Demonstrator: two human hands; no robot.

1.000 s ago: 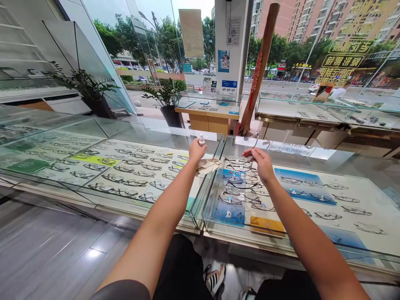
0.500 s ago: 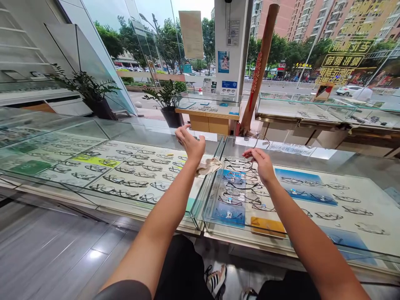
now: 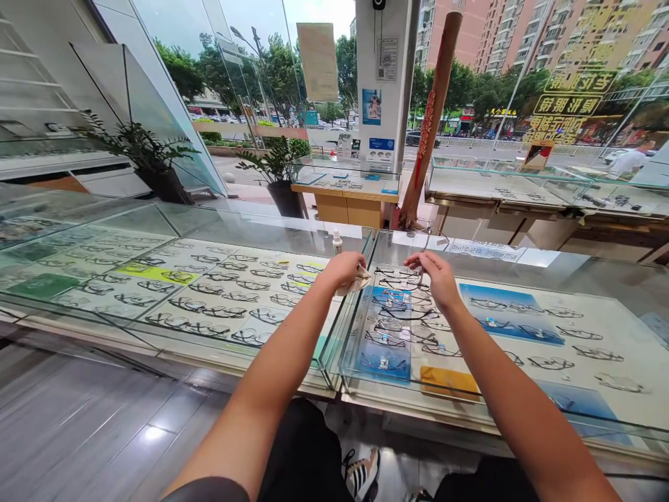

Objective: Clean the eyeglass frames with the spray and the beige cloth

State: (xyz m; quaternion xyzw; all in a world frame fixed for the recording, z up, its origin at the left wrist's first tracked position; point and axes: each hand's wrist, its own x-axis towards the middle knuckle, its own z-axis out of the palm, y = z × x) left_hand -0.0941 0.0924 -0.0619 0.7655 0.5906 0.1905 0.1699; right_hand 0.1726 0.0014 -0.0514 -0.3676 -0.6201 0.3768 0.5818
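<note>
My left hand [image 3: 345, 268] rests on the glass display counter [image 3: 261, 224], its fingers closed on a beige cloth [image 3: 359, 283] at the seam between two cases. My right hand [image 3: 437, 276] hovers just right of it, pinching a thin-framed pair of eyeglasses [image 3: 426, 241] at the fingertips; the frame is faint against the glass. A small white bottle [image 3: 337, 242] stands upright on the counter just beyond my left hand, apart from it. Rows of eyeglasses [image 3: 230, 286] lie inside the cases below.
More glass counters [image 3: 502, 183] and a wooden cabinet [image 3: 348, 202] stand beyond. A tall reddish pole [image 3: 431, 118] leans by the pillar. Potted plants [image 3: 277, 167] sit near the window. Grey floor lies to my left.
My left hand set the white bottle down on the counter, lifted open, then came back and closed on the beige cloth. My right hand stayed in place with the eyeglasses.
</note>
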